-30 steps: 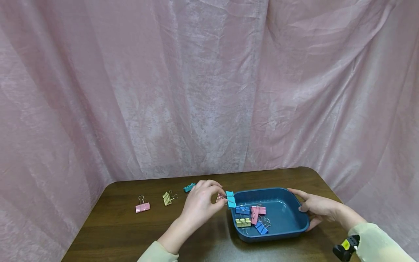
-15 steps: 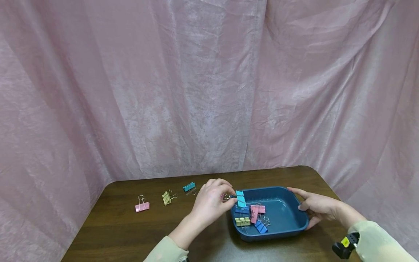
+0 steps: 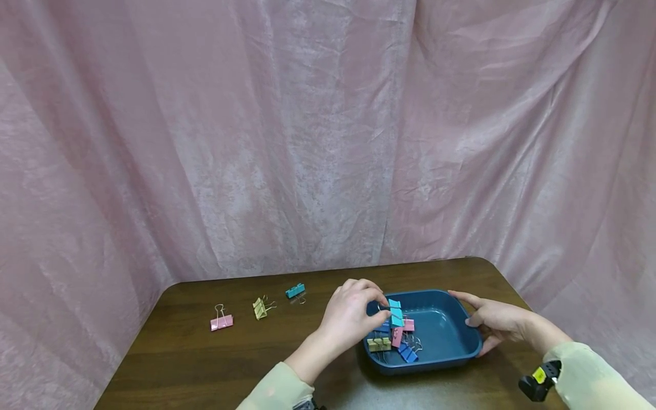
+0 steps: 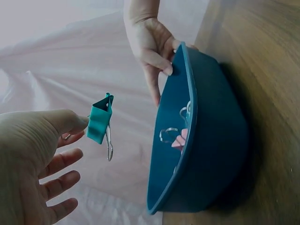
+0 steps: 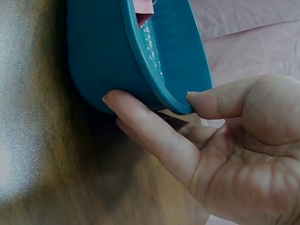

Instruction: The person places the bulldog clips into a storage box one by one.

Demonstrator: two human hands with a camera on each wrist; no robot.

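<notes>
Thumb and fingertips of my left hand (image 3: 353, 313) pinch a teal binder clip (image 3: 396, 313) by its wire handle, above the left part of a blue tray (image 3: 446, 336). In the left wrist view this binder clip (image 4: 99, 121) hangs apart from the tray wall, its other wire handle pointing down. My right hand (image 3: 497, 322) holds the tray's right end. The right wrist view has the thumb (image 5: 211, 104) at the rim and fingers (image 5: 140, 119) against the outer wall. Inside the tray lie pink clips (image 3: 397, 337), blue clips (image 3: 408, 353) and a yellow clip (image 3: 379, 344).
On the wooden table (image 3: 179, 364), left of the tray, lie a pink binder clip (image 3: 221, 323), a yellow one, the binder clip (image 3: 259, 308) beside it, and a teal binder clip (image 3: 295, 291) farther back. A pink curtain (image 3: 307, 142) hangs behind the table.
My left hand has moved right with the teal binder clip, from the tray's left rim to over the clips inside. The right hand keeps its hold on the tray.
</notes>
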